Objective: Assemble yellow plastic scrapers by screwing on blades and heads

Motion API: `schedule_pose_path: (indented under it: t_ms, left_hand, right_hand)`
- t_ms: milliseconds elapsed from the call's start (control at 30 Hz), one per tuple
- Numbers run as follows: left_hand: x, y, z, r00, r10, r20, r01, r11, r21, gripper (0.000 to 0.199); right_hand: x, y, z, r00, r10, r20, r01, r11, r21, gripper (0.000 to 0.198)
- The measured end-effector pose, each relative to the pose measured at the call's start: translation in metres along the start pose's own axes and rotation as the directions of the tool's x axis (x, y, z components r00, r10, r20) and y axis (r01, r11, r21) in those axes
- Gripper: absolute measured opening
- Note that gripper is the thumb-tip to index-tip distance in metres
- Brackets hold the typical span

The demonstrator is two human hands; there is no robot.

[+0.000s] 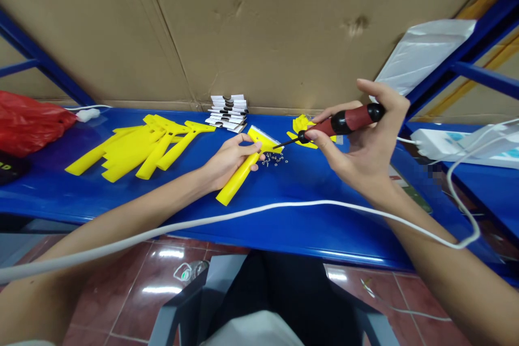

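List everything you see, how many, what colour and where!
Table: one, blue, across the middle
Screwdriver: one, dark red and black, above the table
Held scraper: one, yellow, by the screwdriver's tip
Metal bits: many, silvery, beside the held scraper
Other scrapers: several, yellow, table's left
Small pieces: several, yellow, behind the screwdriver
Folded cards: several, white and black, table's back
Bag: one, red, far left
Power strip: one, white, right
Wrapper: one, whitish, back right
Cardboard: count unclear, brown, behind the table
Frame bars: several, blue, both sides
Long cable: one, white, across the front
Chair: one, grey, below
Floor tiles: several, dark red, below
Arms: two, bare, either side
Left hand: one, around the held scraper
Right hand: one, around the screwdriver
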State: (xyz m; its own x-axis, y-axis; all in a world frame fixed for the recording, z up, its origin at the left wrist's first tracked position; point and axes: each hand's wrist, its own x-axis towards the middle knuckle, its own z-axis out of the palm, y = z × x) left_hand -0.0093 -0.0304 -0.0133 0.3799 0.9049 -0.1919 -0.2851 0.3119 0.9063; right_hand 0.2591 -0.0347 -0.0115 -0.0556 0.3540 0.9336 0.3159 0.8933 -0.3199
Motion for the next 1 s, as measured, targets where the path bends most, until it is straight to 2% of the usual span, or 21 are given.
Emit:
schedule_pose_path:
  t_ms: [100,267,467,600,700,833,1000]
  left_hand:
    - [-0.001,0.000,0.001,1.000,0.000,-0.005,0.000,1.000,0.007,0.017]
    - [0.000,0.000,-0.002,1.000,0.005,0.005,-0.005,1.000,0.001,0.019]
    - [0.001,-0.001,-0.003,1.000,0.000,0.011,0.000,1.000,0.012,0.019]
    - [0.002,-0.001,-0.003,1.000,0.004,0.013,-0.005,1.000,0.006,0.019]
    - [0.002,-0.001,-0.004,1.000,0.011,0.003,-0.011,1.000,0.003,0.019]
    - [0.002,-0.001,-0.002,1.000,-0.001,0.007,0.001,1.000,0.013,0.018]
    - [0.000,0.000,-0.001,1.000,-0.003,-0.006,0.003,1.000,0.012,0.018]
  right_hand:
    - [0.000,0.003,-0.001,1.000,0.000,0.008,0.000,1.000,-0.018,0.088]
    - [-0.001,0.009,0.002,0.998,0.028,0.057,-0.034,0.995,0.098,0.089]
    - [0.000,0.001,0.000,1.000,-0.005,0.015,0.005,1.000,-0.023,0.088]
    - [0.001,0.001,0.001,0.996,0.010,0.093,-0.015,0.998,0.057,0.091]
    - [0.001,-0.001,0.002,0.996,0.036,0.078,-0.042,0.996,0.076,0.088]
    - [0.003,-0.003,0.001,0.999,0.017,0.049,-0.018,1.000,0.017,0.087]
    - [0.003,0.000,0.002,0.995,-0.008,0.097,0.001,0.998,0.069,0.091]
